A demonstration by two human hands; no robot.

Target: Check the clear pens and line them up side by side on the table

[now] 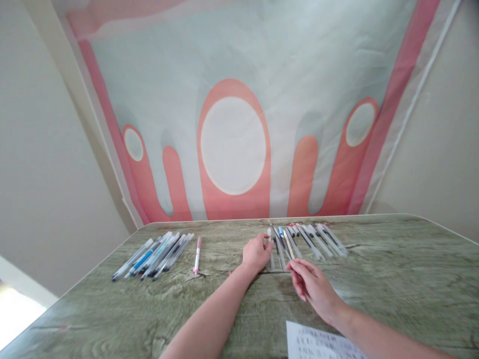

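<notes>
My left hand [258, 253] reaches to the left end of a row of clear pen barrels, its fingers curled around the leftmost clear pen barrel [272, 262]. Between the thumb and fingertips of my right hand [312, 286] is a thin pen refill [280, 238], slanting up and to the left across the row. A blue-topped piece [281, 231] and a whitish stick [289, 244] lie close to the refill. More clear pen barrels [329, 240] continue to the right, some with dark parts inside.
On the left lies a bundle of pens [160, 254], several with dark caps and one blue. A pink and white pen [196, 257] lies apart beside it. A sheet of paper with writing [318, 344] rests at the near edge of the wood-patterned table [392, 279]. A printed backdrop [232, 209] hangs behind.
</notes>
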